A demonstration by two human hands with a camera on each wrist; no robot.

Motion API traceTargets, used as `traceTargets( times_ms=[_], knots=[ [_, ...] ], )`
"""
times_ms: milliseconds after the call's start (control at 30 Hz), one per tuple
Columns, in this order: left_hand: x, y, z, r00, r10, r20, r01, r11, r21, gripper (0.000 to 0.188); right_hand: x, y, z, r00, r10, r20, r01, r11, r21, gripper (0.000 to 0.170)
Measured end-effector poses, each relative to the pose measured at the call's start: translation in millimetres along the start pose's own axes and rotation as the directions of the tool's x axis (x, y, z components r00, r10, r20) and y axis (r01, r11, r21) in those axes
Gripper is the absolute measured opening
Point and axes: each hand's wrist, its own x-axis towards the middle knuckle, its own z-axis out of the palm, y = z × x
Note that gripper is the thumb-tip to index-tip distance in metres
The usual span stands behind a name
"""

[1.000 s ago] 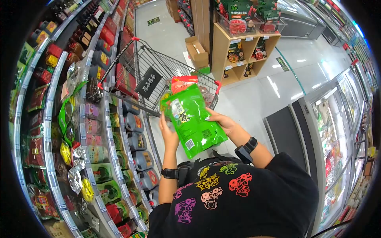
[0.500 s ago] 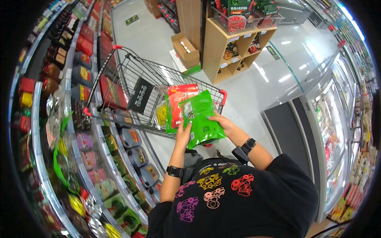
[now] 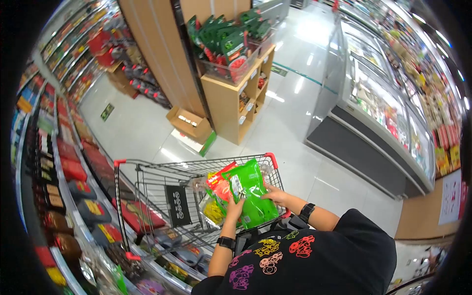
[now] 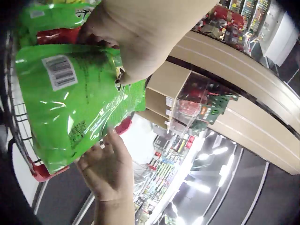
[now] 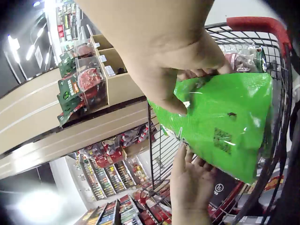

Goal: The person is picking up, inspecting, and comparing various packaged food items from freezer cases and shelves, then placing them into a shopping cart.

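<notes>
Both hands hold a glossy green bag [image 3: 256, 199] with a barcode and a square code, tilted over the shopping cart [image 3: 162, 167]. At its left edge, my left hand [image 3: 235, 210] grips it with the thumb on the face, next to a red package [image 3: 220, 182]. My right hand [image 3: 277, 195] pinches the opposite edge, thumb on top and fingers behind. In the left wrist view, the red package and another green bag [image 4: 56, 16] lie beyond the left hand. A yellow packet [image 3: 213, 211] is in the cart beside them.
Shelves of bottles and boxes [image 3: 73, 167] run along the left. Ahead stand an open carton [image 3: 189, 125] and a wooden rack [image 3: 228, 98] with pouches in a clear bin [image 3: 236, 66]. A chest freezer [image 3: 364, 140] stands at the right.
The head view has swung to the right, bringing the rack and freezer nearer the middle. The left hand has shifted along the green bag towards the red package, and more of that package shows.
</notes>
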Motion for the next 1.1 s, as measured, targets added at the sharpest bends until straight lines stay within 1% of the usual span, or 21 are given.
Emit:
traceTargets(
  times_ms=[33, 67, 100, 167, 200, 267, 300, 400, 433, 467, 533, 633, 700, 733, 767, 867, 900, 1000, 1033, 1100],
  knots=[
    [3.9, -14.7, 4.6, 1.000, -0.007, -0.003, 0.007, 1.000, -0.004, 0.053, -4.6, -0.3, 5.7, 0.997, -0.010, -0.076, -0.001, 0.991, -0.135, 0.058],
    [8.7, -31.4, 9.8, 1.000, -0.015, -0.009, 0.015, 1.000, -0.010, 0.053, -3.1, 6.0, 5.2, 0.995, -0.017, -0.096, 0.008, 0.995, -0.096, 0.058],
    [15.7, -52.0, 15.3, 1.000, 0.028, 0.011, -0.028, 1.000, -0.007, 0.051, -0.6, 14.3, 2.7, 0.994, -0.022, -0.112, 0.016, 0.998, -0.060, 0.058],
    [1.9, -32.6, 14.9, 0.999, -0.030, 0.010, 0.030, 0.999, 0.034, 0.049, -5.3, 12.7, 6.6, 0.991, -0.019, -0.131, 0.020, 1.000, 0.006, 0.057],
    [-1.4, -25.2, 14.1, 0.998, -0.060, 0.006, 0.059, 0.996, 0.067, 0.048, -1.7, 15.8, 5.6, 0.987, -0.009, -0.161, 0.007, 1.000, -0.013, 0.057],
    [-2.1, -26.4, 11.5, 0.998, -0.052, 0.047, 0.051, 0.998, 0.026, 0.045, 5.4, 18.0, 5.0, 0.977, 0.007, -0.211, -0.020, 0.998, -0.059, 0.057],
    [-2.9, -29.0, 10.0, 0.997, -0.047, 0.063, 0.047, 0.999, 0.003, 0.043, 5.5, 15.1, 4.7, 0.974, 0.009, -0.228, -0.040, 0.991, -0.128, 0.058],
    [-4.7, -43.7, 9.6, 0.986, -0.118, 0.115, 0.135, 0.979, -0.150, 0.045, 15.3, 14.1, 2.4, 0.958, -0.115, -0.263, 0.020, 0.941, -0.338, 0.059],
    [-4.0, -51.5, 11.9, 0.992, -0.022, 0.124, 0.054, 0.963, -0.265, 0.044, -8.5, -9.7, 23.6, 0.932, -0.179, -0.315, 0.024, 0.898, -0.439, 0.062],
    [-3.4, -59.4, 15.5, 0.996, -0.008, 0.093, 0.033, 0.961, -0.273, 0.045, -11.9, -13.6, 27.7, 0.931, -0.197, -0.307, 0.051, 0.904, -0.425, 0.064],
    [-23.7, -38.2, 20.7, 0.999, 0.018, 0.028, -0.009, 0.956, -0.292, 0.048, -17.9, -17.7, 27.3, 0.930, -0.228, -0.289, 0.101, 0.913, -0.396, 0.066],
    [-46.4, -23.6, 35.2, 0.982, 0.087, -0.168, -0.114, 0.980, -0.160, 0.052, 16.4, 13.2, -6.0, 0.900, -0.343, -0.269, 0.152, 0.826, -0.543, 0.059],
    [-50.6, -44.4, 47.3, 0.941, 0.165, -0.294, -0.189, 0.980, -0.055, 0.055, 25.3, 25.6, -23.7, 0.894, -0.421, -0.155, 0.260, 0.767, -0.587, 0.061],
    [-57.7, -38.9, 50.9, 0.912, 0.204, -0.357, -0.217, 0.976, 0.002, 0.056, 23.4, 20.7, -24.0, 0.885, -0.456, -0.090, 0.316, 0.733, -0.603, 0.062],
    [-70.2, -36.2, 57.5, 0.889, 0.126, -0.441, -0.088, 0.990, 0.106, 0.058, 16.5, 18.9, -28.4, 0.881, -0.459, -0.114, 0.263, 0.675, -0.690, 0.061],
    [-110.8, -21.0, 80.0, 0.744, 0.221, -0.630, -0.081, 0.966, 0.244, 0.056, -13.6, 6.6, -34.0, 0.836, -0.549, 0.003, 0.344, 0.519, -0.783, 0.061],
    [-121.0, -23.3, 90.3, 0.678, 0.242, -0.694, -0.085, 0.964, 0.253, 0.053, -24.6, 5.4, -34.0, 0.770, -0.637, 0.030, 0.394, 0.439, -0.808, 0.051],
    [-166.9, -7.4, 115.3, 0.586, 0.269, -0.765, -0.148, 0.963, 0.226, 0.049, -46.9, 7.8, -37.3, 0.700, -0.699, 0.145, 0.525, 0.367, -0.768, 0.042],
    [-180.5, -12.1, 124.9, 0.570, 0.237, -0.786, -0.105, 0.971, 0.217, 0.046, -55.7, 9.3, -32.7, 0.650, -0.733, 0.200, 0.587, 0.318, -0.744, 0.034],
    [-210.8, -14.6, 141.4, 0.532, 0.179, -0.827, -0.119, 0.983, 0.137, 0.044, -59.9, 22.8, -29.2, 0.627, -0.722, 0.293, 0.631, 0.250, -0.734, 0.033]
  ],
)
